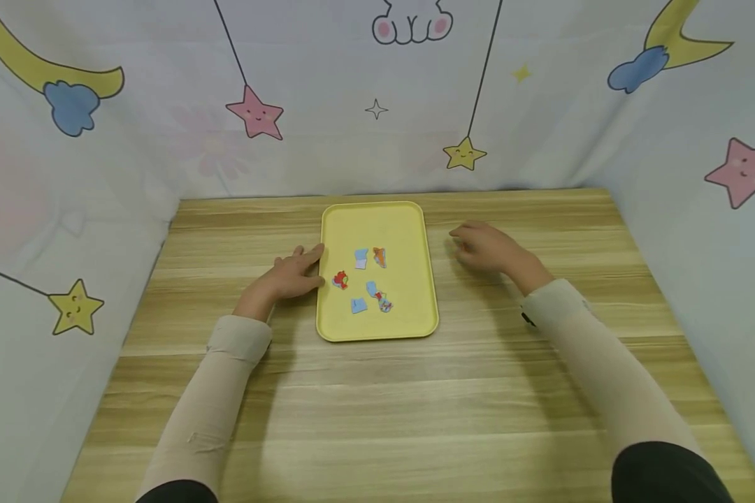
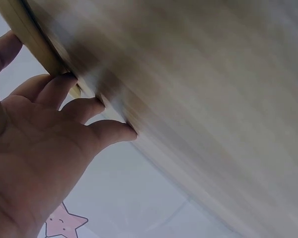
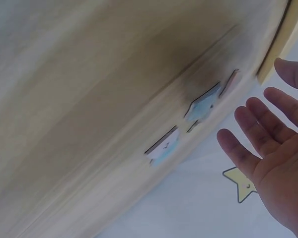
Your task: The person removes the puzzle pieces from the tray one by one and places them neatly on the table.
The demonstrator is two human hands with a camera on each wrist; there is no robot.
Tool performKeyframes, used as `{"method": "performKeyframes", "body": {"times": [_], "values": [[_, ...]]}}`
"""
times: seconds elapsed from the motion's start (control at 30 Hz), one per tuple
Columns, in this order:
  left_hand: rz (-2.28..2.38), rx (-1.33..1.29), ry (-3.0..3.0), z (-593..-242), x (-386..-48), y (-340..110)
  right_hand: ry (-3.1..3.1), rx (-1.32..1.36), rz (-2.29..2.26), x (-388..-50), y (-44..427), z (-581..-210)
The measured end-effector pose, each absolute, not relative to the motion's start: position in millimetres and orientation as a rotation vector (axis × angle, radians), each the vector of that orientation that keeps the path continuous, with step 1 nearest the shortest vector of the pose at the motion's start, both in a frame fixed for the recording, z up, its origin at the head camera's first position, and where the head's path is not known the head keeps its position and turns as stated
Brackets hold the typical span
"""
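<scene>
A yellow tray (image 1: pixel 403 279) lies on the wooden table, with several small cut paper pieces on it. Among them are a red piece (image 1: pixel 340 280), an orange piece (image 1: pixel 379 257) and a pale blue piece (image 1: pixel 358 305). My left hand (image 1: pixel 287 274) touches the tray's left edge; in the left wrist view its fingers are extended, some fingertips on the tabletop. To the right of the tray is my right hand (image 1: pixel 486 249), apart from it. The right wrist view shows this hand (image 3: pixel 275 144) with spread fingers and nothing held, beside several flat pieces (image 3: pixel 203 101) on the wood.
The wooden table (image 1: pixel 377 405) stretches toward me and to both sides of the tray. A white cloth backdrop (image 1: pixel 327 161) with printed stars and moons closes off its back and sides.
</scene>
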State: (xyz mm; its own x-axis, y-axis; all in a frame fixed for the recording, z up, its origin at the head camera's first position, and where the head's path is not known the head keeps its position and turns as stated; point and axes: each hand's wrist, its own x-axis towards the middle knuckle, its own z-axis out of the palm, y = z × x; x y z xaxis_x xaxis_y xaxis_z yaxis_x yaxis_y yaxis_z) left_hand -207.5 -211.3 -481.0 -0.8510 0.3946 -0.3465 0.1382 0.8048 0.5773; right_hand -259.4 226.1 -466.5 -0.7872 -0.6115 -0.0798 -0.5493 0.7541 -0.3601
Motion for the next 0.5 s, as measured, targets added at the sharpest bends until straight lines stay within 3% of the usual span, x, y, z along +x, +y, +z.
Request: {"method": "performKeyframes", "body": {"times": [0.5], "values": [[0.808,0.411,2.552,-482.8,-207.9,-211.3,2.712,-0.973,-0.485,-263.7,180.0,-459.1]]}}
